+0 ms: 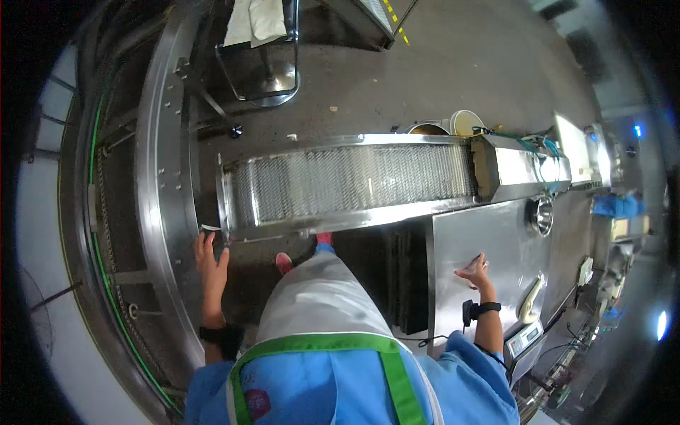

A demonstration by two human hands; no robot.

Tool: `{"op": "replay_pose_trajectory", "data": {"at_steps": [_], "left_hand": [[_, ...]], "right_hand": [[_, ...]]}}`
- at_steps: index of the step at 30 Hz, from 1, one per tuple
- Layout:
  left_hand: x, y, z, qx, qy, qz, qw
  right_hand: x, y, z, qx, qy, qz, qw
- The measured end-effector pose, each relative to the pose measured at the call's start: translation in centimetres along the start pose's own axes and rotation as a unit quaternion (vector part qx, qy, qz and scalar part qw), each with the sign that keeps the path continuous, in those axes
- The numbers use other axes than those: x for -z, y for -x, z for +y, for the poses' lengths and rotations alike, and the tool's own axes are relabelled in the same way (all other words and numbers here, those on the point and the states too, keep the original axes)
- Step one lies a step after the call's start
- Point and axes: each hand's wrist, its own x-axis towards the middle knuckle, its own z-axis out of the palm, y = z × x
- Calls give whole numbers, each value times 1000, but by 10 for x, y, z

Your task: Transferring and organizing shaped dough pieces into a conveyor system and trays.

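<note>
My left hand [211,263] is beside the near left corner of a wire-mesh conveyor belt [340,183]. Its fingers are apart with nothing between them. Just past the fingertips shows a small white piece [210,228]; I cannot tell whether they touch it. Over a steel table [464,237] on the right, my right hand [479,274] has its thumb and fingers spread and holds nothing. Dark bands circle both wrists, and a small black device [468,312] sits at the right one.
A steel bowl [541,216] stands at the table's far right corner. Near my right forearm are a digital scale [525,340] and a pale curved object [531,301]. A long steel frame [157,177] runs along my left. Beyond the belt stands a stool [273,81] with cloth on it.
</note>
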Motion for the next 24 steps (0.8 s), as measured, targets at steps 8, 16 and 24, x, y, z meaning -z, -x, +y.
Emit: {"op": "replay_pose_trajectory", "data": {"at_steps": [8,16,24], "left_hand": [[-8,-38,26,83,34,-1,996],[0,-51,72,125,-73,-16,989],[1,-55,92,89,-87,-39,991]], "right_hand": [[65,-108,50,-112,-89,50,988],[119,-108,29,-160,-181,13,970],[128,-115,46,-132,-203,13,970]]}}
